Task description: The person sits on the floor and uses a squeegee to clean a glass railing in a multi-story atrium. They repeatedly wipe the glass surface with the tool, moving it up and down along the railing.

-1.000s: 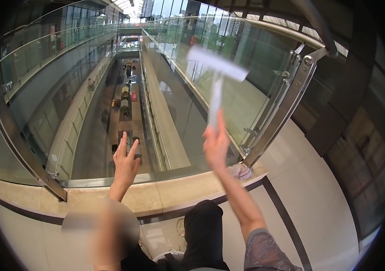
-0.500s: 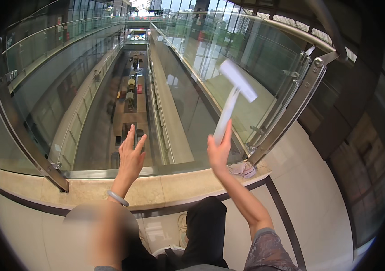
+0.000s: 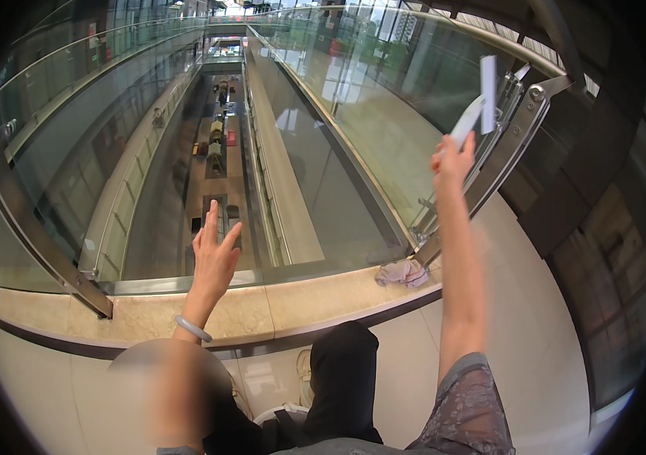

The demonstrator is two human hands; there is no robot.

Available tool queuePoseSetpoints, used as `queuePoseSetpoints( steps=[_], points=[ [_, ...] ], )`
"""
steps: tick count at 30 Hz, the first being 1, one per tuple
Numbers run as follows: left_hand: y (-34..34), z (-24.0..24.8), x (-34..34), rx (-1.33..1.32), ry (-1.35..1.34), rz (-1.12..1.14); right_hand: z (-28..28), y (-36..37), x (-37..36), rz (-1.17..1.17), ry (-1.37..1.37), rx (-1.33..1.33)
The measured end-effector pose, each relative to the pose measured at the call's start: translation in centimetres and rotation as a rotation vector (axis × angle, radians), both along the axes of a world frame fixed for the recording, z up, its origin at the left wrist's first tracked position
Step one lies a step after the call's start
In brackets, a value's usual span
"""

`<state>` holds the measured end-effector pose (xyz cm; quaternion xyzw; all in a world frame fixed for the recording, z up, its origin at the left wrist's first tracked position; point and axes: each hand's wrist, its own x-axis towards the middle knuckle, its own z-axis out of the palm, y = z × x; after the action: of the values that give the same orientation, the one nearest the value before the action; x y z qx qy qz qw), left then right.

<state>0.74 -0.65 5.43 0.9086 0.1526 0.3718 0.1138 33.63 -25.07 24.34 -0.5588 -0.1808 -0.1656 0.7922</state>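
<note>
My right hand reaches up and out to the right, its fingers wrapped round the handle of a white squeegee. The squeegee's long head stands nearly upright in front of the glass panel, close to the metal post on the right; whether it touches the glass I cannot tell. My left hand is raised before the lower glass with its fingers spread and nothing in it. It wears a pale bangle on its wrist. A crumpled pinkish cloth lies on the stone ledge by the foot of the right post.
Metal posts flank the glass at the left and right; a round handrail runs along the top. Behind the glass the building drops to a lower floor with furniture. Pale tiles cover the floor, and a white rounded object shows between my legs.
My right hand has moved up and to the right with the squeegee, whose head has turned from slanted to nearly upright. The left hand has hardly moved.
</note>
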Motion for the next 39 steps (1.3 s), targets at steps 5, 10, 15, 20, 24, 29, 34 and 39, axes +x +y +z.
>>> queuePoseSetpoints(
  steps=[5,10,15,20,24,29,34,39],
  points=[
    [0.0,0.2,-0.3,-0.037,0.029,0.013,-14.5,3.3,-12.7,0.267,0.227,-0.181],
    [0.5,-0.1,-0.7,-0.023,0.037,0.018,-16.1,0.0,-12.9,0.409,0.278,-0.129],
    [-0.2,0.6,-0.4,0.011,0.052,0.007,-7.2,-4.6,0.4,0.226,0.383,0.135],
    [-0.7,0.5,0.0,-0.013,0.073,0.020,-9.0,-6.2,6.6,0.055,0.422,0.022],
    [0.0,0.3,-0.4,-0.008,0.069,0.037,-16.4,-1.9,-2.5,0.191,0.433,-0.085],
    [-0.5,0.3,-0.3,-0.018,0.078,0.037,-20.6,-2.1,-10.7,0.236,0.490,-0.151],
    [-0.6,0.6,-0.4,0.020,0.084,0.035,-19.2,-5.8,0.3,0.096,0.545,-0.038],
    [-0.6,0.3,0.4,0.038,0.061,0.012,-20.7,-9.4,7.0,0.120,0.539,-0.001]
  ],
)
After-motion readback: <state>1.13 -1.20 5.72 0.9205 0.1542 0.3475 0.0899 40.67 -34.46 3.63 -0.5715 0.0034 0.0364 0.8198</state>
